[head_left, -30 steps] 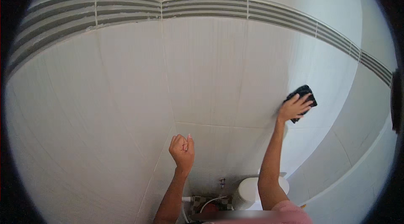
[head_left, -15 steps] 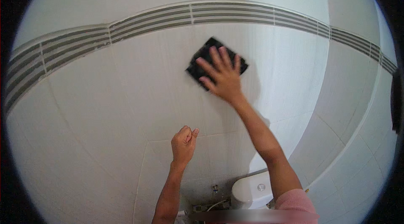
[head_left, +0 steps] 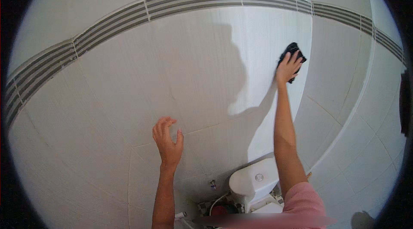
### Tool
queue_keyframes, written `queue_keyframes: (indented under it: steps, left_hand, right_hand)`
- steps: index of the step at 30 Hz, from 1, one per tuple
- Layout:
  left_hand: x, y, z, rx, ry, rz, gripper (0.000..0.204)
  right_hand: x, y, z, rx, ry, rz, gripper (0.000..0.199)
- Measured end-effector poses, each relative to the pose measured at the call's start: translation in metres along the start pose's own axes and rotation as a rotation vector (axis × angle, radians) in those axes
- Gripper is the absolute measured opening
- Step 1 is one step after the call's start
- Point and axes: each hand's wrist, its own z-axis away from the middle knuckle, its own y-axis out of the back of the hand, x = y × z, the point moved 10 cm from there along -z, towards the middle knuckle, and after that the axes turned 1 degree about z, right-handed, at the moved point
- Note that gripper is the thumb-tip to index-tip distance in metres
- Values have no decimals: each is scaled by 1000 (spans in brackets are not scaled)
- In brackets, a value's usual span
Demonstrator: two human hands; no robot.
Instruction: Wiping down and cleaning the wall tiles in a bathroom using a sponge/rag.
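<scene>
My right hand [head_left: 289,69] presses a folded black cloth [head_left: 294,48] against the white tiled wall [head_left: 202,69], near the corner on the right. Its fingers lie over the cloth, which sticks out above and beside them. Lower and to the left, my left hand [head_left: 167,140] is raised in front of the wall, holding nothing. The thumb stands apart from its curled fingers, so it is open.
A band of grey-striped tiles [head_left: 193,1] crosses the wall above my hands. Below stands a white toilet cistern [head_left: 254,181] with a round flush button. A small metal valve [head_left: 213,184] sits on the wall beside it. At the far right hangs a dark object [head_left: 405,104].
My right hand has slid the black cloth rightward along the wall toward the corner. The left hand has opened from a fist and shifted slightly left. The view has swung right.
</scene>
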Motion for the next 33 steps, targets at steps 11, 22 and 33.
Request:
queue_keyframes:
  steps: [11, 22, 33]
  left_hand:
    - [7, -75, 0, -188, 208, -430, 104]
    - [-11, -100, 0, -118, 146, -610, 115]
    - [-6, -102, -1, -135, 189, -659, 116]
  right_hand:
    - [-75, 9, 295, -553, 1277, -181, 60]
    - [155, 12, 49, -169, 445, 22, 59]
    - [106, 12, 255, -248, 214, 3, 58]
